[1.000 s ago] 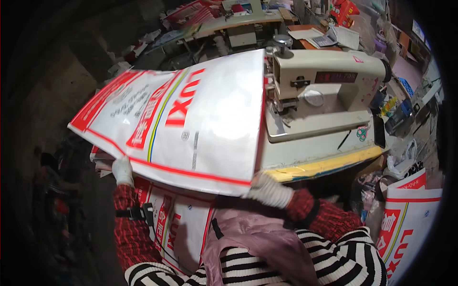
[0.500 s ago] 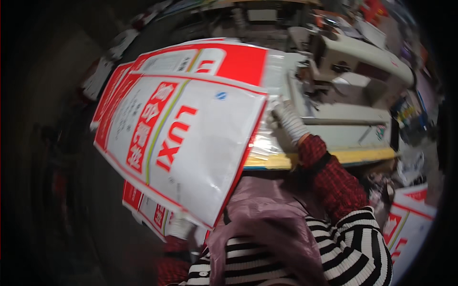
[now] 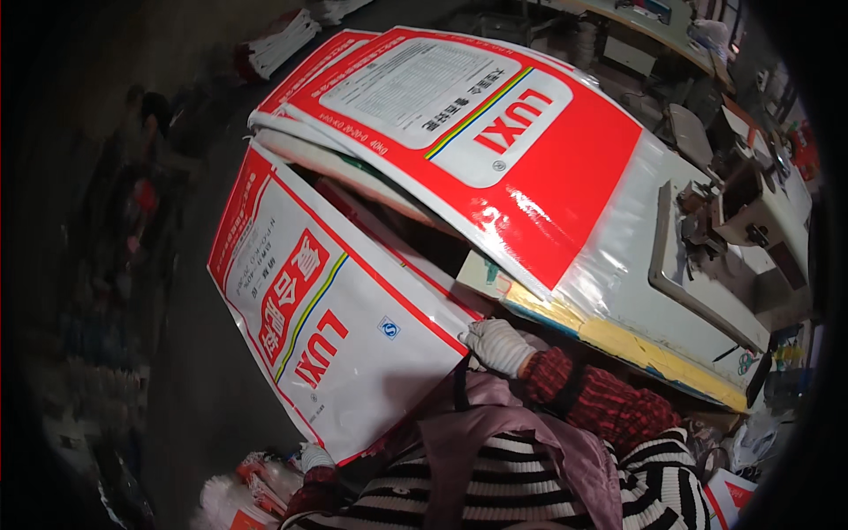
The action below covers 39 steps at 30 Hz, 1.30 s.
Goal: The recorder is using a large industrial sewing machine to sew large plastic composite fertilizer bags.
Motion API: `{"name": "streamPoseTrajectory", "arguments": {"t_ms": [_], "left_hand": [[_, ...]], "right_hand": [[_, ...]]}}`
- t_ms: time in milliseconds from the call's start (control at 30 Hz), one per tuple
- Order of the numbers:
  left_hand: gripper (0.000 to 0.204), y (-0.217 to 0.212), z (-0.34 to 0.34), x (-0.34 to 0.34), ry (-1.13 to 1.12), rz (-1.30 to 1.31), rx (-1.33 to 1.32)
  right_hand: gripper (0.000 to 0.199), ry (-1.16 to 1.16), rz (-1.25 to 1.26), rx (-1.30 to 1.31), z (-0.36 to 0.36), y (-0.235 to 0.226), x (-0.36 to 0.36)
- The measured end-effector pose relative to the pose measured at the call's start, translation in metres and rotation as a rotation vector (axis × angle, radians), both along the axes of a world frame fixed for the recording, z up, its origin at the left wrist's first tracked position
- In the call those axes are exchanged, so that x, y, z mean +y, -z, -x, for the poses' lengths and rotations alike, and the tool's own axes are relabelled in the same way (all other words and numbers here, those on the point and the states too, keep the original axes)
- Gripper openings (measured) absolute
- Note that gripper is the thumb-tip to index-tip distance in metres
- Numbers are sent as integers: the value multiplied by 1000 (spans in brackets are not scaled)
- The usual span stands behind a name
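Observation:
A white printed sack [image 3: 389, 371] with red borders hangs at a slant off the table's left side. My right hand [image 3: 499, 347], in a white knitted glove, is closed on its right corner. At the lower corner is my left hand [image 3: 315, 457], gloved too and partly hidden, its fingers gripping the sack's edge. Beyond, a red and white sack [image 3: 565, 212] lies on top of others on the sewing table [image 3: 618, 327], overhanging its left end. Right of that pile stands a sewing machine [image 3: 764, 225].
Yellow tape runs along the table's near edge [image 3: 654, 353]. Small scissors [image 3: 747, 362] lie near the table's right corner. A bundle of sacks [image 3: 278, 44] is on the floor at the far left. More sacks and plastic [image 3: 252, 495] lie at the lower left.
The white sack has come off the pile and down to the left of the table. My right hand has moved from the tabletop to the sack's corner. The view has turned left.

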<state>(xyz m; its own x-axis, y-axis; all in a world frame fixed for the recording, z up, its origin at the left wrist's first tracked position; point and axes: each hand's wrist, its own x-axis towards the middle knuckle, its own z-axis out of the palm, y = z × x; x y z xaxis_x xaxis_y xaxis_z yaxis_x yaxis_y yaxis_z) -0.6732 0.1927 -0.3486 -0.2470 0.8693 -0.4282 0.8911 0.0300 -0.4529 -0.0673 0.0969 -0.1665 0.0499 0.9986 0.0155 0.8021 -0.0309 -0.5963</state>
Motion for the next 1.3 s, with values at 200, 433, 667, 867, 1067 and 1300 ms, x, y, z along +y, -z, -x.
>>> {"name": "streamPoseTrajectory", "arguments": {"t_ms": [200, 433, 667, 867, 1067, 1300], "left_hand": [[34, -4, -31, -10, 25, 252, 129], [71, 6, -70, 17, -154, 351, 20], [59, -150, -331, 144, 364, -520, -644], [40, -286, -673, 62, 1456, -471, -1579], [60, -270, -816, -84, 1403, 3, -1108], [18, -194, -846, -45, 829, 560, -1792]], "right_hand": [[36, 204, 317, 202, -10, 71, 14], [32, 273, 446, -187, -20, 121, 31], [26, 362, 339, 7, -17, 17, -20], [29, 195, 213, 911, -56, -50, -85], [17, 717, -121, 1230, -132, -77, -145], [29, 1040, -447, 803, -210, -38, -145]]}}
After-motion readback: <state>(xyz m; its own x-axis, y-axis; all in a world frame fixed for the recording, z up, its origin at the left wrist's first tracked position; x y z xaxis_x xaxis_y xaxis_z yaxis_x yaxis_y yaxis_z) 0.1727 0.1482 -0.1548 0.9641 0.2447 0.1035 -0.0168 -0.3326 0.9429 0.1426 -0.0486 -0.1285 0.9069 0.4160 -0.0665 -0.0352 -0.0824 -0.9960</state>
